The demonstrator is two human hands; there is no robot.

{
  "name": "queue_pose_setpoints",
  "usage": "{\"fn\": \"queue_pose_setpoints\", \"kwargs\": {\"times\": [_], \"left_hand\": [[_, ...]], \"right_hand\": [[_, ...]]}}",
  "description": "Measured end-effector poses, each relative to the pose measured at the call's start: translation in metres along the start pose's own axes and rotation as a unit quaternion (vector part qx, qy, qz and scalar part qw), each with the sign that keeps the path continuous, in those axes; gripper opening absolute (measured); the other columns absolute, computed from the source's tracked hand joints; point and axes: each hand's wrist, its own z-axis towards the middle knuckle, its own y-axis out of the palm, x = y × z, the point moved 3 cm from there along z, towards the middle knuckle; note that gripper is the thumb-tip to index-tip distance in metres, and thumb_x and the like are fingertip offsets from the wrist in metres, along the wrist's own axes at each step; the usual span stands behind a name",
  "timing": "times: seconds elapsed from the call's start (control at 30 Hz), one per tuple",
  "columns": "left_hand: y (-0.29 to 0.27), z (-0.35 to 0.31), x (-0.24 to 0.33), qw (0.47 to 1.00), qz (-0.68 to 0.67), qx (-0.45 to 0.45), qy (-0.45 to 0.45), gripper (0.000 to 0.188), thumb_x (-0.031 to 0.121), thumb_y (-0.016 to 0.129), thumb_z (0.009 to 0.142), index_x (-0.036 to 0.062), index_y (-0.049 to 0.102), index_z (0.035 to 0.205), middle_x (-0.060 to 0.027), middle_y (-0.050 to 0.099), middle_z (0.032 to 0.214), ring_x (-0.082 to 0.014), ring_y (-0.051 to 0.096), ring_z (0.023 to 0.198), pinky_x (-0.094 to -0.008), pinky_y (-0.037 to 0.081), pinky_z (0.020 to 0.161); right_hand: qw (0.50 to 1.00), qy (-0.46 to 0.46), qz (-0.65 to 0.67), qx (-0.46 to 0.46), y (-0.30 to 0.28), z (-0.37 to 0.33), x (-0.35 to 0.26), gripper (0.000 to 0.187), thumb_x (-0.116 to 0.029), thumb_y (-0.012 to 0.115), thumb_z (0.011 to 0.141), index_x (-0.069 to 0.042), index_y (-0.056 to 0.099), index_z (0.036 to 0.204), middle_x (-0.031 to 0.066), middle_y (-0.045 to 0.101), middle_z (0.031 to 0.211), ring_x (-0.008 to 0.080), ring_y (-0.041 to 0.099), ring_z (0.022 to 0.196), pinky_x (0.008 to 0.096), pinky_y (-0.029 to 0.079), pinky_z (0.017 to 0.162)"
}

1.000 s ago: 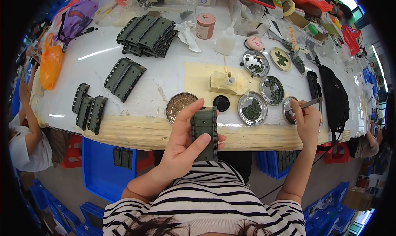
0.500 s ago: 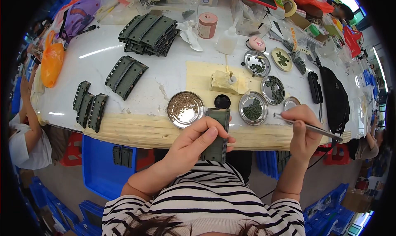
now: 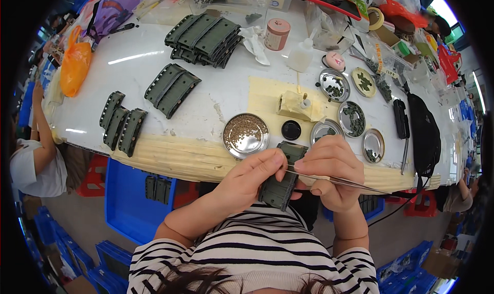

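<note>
Left hand: fingers closed on a green panel, thumb and fingertips meeting over its left side.
Right hand: pinched closed on steel tweezers; I cannot tell whether the tips hold anything.
Panel: held at the near edge of the surface, between the hands; left hand touching, so nearer. Right hand just beside its right side; contact there I cannot make out.
Axes: panel lengthwise away from the body, far end leaning right; tweezers reach leftward across it, tips by the left fingertips.
Beyond the panel, toward the far edge: black lid, yellow block.
Left of the lid: dish of brown bits.
Right of the block: dish of green bits.
Left part of the surface: panel stack toward the far edge; lone panel nearer me; narrow strips by the near left corner.
</note>
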Motion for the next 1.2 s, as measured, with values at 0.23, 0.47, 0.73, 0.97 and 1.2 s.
{"fn": "queue_pose_setpoints", "kwargs": {"times": [0.23,0.47,0.73,0.97,1.2], "left_hand": [[0.001,-0.001,-0.003,0.996,-0.058,-0.046,-0.044,0.036,0.031,0.036,0.102,0.0031,0.043,0.080,-0.0090,0.053,0.090,-0.0218,0.063,0.091,-0.0344,0.058,0.079],[-0.002,-0.001,-0.005,0.999,-0.019,-0.001,-0.047,0.036,0.030,0.036,0.102,0.0035,0.042,0.078,-0.0112,0.055,0.092,-0.0217,0.064,0.088,-0.0342,0.058,0.077],[0.005,-0.001,0.001,0.999,-0.002,-0.037,-0.034,0.031,0.029,0.034,0.101,0.0046,0.050,0.090,-0.0010,0.045,0.084,-0.0092,0.042,0.078,-0.0210,0.035,0.073],[0.008,0.002,-0.001,0.973,0.128,0.029,0.190,0.065,-0.005,0.043,0.093,0.0069,0.012,0.149,-0.0176,0.042,0.138,-0.0160,0.051,0.114,-0.0284,0.041,0.096],[0.008,-0.006,-0.005,0.951,0.248,0.021,0.183,0.060,-0.001,0.050,0.092,-0.0024,0.024,0.145,-0.0126,0.051,0.127,-0.0124,0.050,0.111,-0.0246,0.038,0.095]], "right_hand": [[0.997,0.000,0.037,-0.061,-0.005,0.007,0.002,0.030,-0.020,0.077,0.061,-0.008,0.071,0.087,0.0015,0.065,0.082,0.0207,0.055,0.076,0.0316,0.044,0.071],[0.995,-0.046,0.014,-0.085,-0.003,0.007,0.004,0.042,-0.047,0.065,0.074,-0.008,0.073,0.087,0.0022,0.066,0.083,0.0204,0.055,0.077,0.0320,0.043,0.067],[0.991,-0.073,-0.045,-0.098,-0.005,0.007,-0.002,0.040,-0.047,0.064,0.074,-0.010,0.073,0.088,-0.0015,0.066,0.084,0.0192,0.055,0.076,0.0323,0.043,0.067],[0.976,-0.106,-0.192,0.012,-0.005,-0.005,-0.016,0.032,-0.040,0.069,0.073,-0.017,0.073,0.094,-0.0062,0.065,0.090,0.0148,0.054,0.079,0.0304,0.044,0.069],[0.951,-0.135,-0.278,0.033,0.008,-0.011,-0.015,0.026,-0.040,0.066,0.079,-0.021,0.073,0.096,-0.0068,0.066,0.096,0.0142,0.055,0.080,0.0312,0.047,0.073]]}}
